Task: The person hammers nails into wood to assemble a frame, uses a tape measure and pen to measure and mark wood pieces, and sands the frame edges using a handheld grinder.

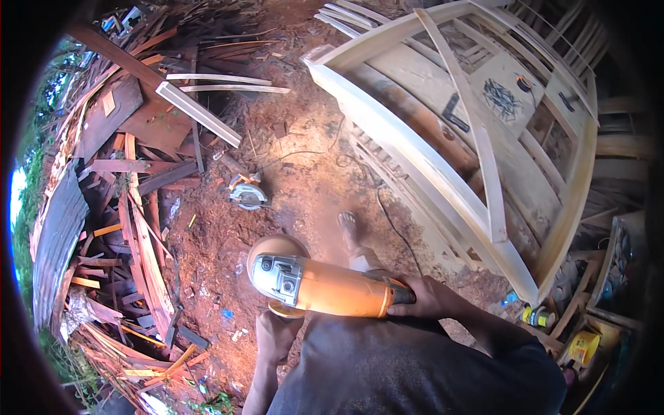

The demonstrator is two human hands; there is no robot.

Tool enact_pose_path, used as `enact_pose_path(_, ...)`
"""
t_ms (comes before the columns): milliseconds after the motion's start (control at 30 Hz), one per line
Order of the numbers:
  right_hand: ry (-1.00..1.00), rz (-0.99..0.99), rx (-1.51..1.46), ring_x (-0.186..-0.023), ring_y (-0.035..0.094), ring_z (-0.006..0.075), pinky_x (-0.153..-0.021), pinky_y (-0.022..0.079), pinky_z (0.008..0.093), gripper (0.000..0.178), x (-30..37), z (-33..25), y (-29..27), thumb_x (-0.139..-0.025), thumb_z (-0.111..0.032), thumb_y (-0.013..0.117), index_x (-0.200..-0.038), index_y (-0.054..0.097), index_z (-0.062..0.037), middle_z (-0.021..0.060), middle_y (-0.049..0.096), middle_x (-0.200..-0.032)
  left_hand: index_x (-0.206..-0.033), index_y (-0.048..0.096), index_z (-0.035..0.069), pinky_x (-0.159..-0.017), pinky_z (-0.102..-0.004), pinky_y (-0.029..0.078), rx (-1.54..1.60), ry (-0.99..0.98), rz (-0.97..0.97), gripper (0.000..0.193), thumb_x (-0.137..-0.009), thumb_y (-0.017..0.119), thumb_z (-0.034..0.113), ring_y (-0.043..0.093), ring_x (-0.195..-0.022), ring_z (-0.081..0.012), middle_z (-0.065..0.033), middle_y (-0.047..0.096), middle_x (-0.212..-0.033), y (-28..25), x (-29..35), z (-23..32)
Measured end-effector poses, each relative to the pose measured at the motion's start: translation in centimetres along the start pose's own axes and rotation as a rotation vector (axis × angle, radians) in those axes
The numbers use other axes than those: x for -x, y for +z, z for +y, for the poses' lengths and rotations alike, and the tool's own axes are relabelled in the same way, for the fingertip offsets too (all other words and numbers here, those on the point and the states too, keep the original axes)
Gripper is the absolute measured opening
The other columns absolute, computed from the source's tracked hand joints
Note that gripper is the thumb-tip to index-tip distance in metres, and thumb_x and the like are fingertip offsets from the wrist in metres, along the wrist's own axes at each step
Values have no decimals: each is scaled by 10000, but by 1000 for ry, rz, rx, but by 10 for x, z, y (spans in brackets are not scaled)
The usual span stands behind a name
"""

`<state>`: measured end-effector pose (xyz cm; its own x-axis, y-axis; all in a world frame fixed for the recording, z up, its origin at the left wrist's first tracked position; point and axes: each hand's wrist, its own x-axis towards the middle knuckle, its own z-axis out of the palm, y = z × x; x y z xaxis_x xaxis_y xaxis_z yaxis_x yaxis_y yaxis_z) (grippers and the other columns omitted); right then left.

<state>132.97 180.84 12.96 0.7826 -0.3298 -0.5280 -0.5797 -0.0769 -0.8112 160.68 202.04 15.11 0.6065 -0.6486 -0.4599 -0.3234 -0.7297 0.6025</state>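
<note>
An orange angle grinder with a silver head lies across in front of my body. A round tan disc shows at its far left end; I cannot tell whether it is spinning. My left hand is closed below the grinder's head, round its side handle. At the other end, my right hand wraps the dark rear grip. The disc hangs above the reddish ground and appears apart from any wood. Part of my left hand's fingers is hidden by the tool.
A large pale wooden frame stands at the right, holding a pile of nails and a dark square. A circular saw sits on the ground ahead. Scrap wood heaps up at the left. A cable trails nearby.
</note>
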Motion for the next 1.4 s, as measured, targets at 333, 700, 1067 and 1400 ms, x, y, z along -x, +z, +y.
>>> enact_pose_path(333,-32,34,-72,-1059,689,341,-942,511,404,902,-230,-91,-143,-754,-629,749,-1383,521,-24,230,701,-1125,-911,724,-22,-615,-392,524,-112,28,-1,275,-818,760,234,738,-705,-247,-179,722,-751,-120,-250,108)
enact_pose_path(700,145,100,-107,-953,717,322,-850,537,421,935,-447,-190,-251,-721,-677,730,-1400,535,-66,213,723,-1040,-954,729,12,-673,-391,540,-108,170,-149,332,-853,731,327,739,-781,-258,-168,730,-813,-224,-530,163)
enact_pose_path(1067,344,202,-76,-921,724,351,-818,552,425,961,-662,-292,-347,-669,-700,765,-1325,567,-26,194,739,-993,-1031,719,92,-616,-367,540,-573,637,-292,248,-834,722,242,701,-677,-200,-92,718,-788,-389,-858,265)
enact_pose_path(1400,277,692,-430,-828,741,286,-703,562,396,557,-860,-318,-486,-760,-487,793,-1057,657,-36,182,734,-862,-1044,679,63,-699,-457,546,-846,782,-408,319,-789,715,252,702,-777,-361,-188,688,-767,-345,-1197,493)
